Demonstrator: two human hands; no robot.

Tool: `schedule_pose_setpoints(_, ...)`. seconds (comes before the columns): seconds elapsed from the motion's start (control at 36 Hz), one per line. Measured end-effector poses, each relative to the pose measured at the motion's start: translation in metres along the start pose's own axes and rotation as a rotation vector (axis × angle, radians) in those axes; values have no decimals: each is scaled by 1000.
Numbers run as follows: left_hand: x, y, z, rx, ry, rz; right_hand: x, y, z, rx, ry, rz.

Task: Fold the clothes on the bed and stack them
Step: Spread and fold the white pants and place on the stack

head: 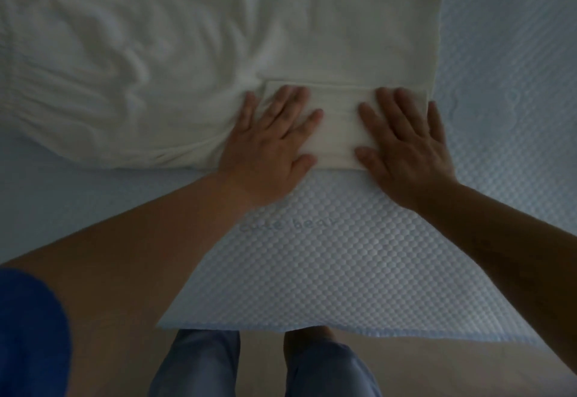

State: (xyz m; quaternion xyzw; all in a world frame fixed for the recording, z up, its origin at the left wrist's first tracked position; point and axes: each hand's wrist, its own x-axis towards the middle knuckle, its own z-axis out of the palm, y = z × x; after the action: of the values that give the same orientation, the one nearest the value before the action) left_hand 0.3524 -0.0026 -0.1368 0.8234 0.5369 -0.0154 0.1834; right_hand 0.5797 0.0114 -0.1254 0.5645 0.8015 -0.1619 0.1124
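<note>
A white garment (pixel 327 37) lies spread on the pale blue quilted bed (pixel 343 265). Its left part is bunched and wrinkled, its right part is flat with a straight right edge. Near its front edge lies a smaller folded-over rectangle of the same cloth (pixel 340 121). My left hand (pixel 271 143) presses flat on the left end of that rectangle, fingers straight. On the rectangle's right end my right hand (pixel 406 146) lies flat as well, fingers spread.
The bed's front edge (pixel 343 331) runs across the lower part of the view, with the floor and my legs in blue trousers (pixel 199 365) below it. Bare quilted cover (pixel 499 84) stretches to the right of the garment.
</note>
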Motion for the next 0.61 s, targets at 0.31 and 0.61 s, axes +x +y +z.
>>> schedule_pose_setpoints(0.31, 17, 4, -36, -444, 429, -426, 11, 2, -29, 186, 219, 97)
schedule_pose_setpoints(0.61, 50, -15, -54, -632, 80, -657, 48, 31, -66, 264, -110, 217)
